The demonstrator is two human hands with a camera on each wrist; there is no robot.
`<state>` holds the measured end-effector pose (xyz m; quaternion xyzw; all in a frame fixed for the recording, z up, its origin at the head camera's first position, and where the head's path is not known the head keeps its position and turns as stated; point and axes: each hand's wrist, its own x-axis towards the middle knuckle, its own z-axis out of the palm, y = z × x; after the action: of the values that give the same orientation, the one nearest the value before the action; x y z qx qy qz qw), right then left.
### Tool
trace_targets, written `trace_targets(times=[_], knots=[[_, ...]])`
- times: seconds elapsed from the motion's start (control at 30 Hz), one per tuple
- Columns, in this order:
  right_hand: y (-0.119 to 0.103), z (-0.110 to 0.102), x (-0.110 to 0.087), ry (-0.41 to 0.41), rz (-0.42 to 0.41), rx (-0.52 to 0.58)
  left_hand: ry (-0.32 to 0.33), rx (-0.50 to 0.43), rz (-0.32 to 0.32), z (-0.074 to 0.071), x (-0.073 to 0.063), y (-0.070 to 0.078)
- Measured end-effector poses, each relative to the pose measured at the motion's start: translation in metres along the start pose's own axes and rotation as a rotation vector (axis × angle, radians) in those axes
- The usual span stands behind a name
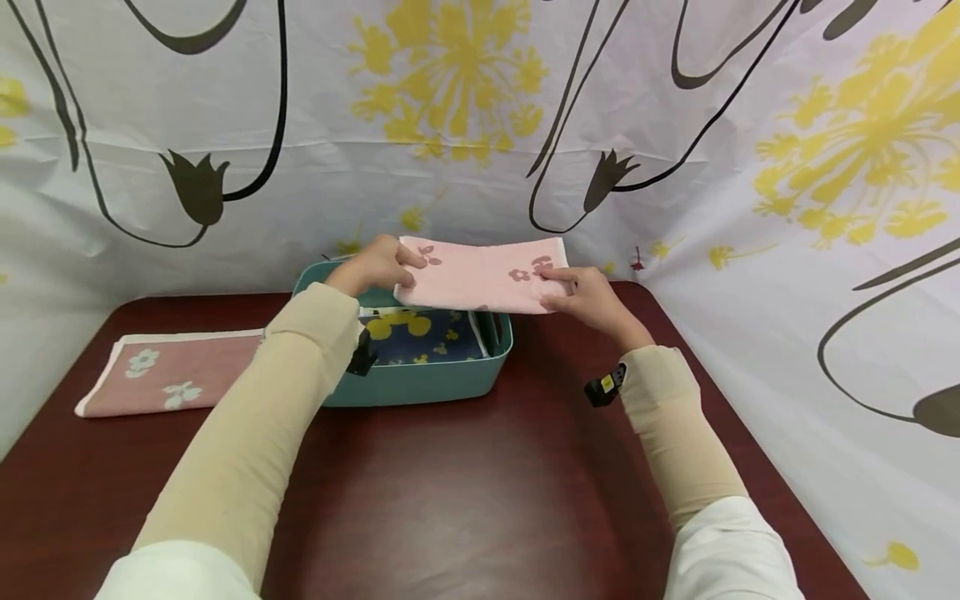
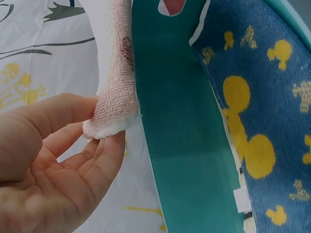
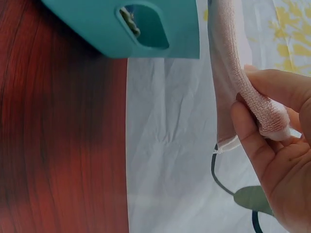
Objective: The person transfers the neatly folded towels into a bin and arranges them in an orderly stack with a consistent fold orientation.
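A folded pink towel [image 1: 480, 273] with darker flower prints is held level above the far side of a teal bin [image 1: 420, 383]. My left hand [image 1: 378, 265] pinches its left end, seen close up as the towel corner [image 2: 112, 116] between thumb and fingers. My right hand [image 1: 588, 296] grips the right end, fingers curled round the towel edge [image 3: 252, 97]. Inside the bin lies a navy towel [image 1: 420, 337] with yellow duck shapes [image 2: 252, 145].
Another folded towel [image 1: 168, 371], dusty pink with white flowers, lies on the dark red table [image 1: 465, 492] left of the bin. A floral curtain [image 1: 480, 117] closes in the back and right side. The bin's handle cut-out [image 3: 143, 26] shows in the right wrist view.
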<state>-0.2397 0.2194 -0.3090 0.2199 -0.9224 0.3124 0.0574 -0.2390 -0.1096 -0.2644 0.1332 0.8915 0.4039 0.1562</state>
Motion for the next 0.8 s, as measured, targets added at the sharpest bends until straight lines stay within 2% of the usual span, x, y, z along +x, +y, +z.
trace_targets(times=[0.27, 0.57, 0.8], knots=[[-0.011, 0.005, 0.005, -0.016, -0.026, 0.025, 0.038, 0.029, -0.025, -0.006, -0.006, -0.010], [-0.025, 0.011, 0.010, -0.053, -0.063, 0.042, 0.000, 0.022, -0.039, -0.020, -0.023, -0.021], [-0.037, 0.017, 0.013, -0.093, -0.049, 0.031, -0.003, 0.001, -0.057, -0.026, -0.032, -0.029]])
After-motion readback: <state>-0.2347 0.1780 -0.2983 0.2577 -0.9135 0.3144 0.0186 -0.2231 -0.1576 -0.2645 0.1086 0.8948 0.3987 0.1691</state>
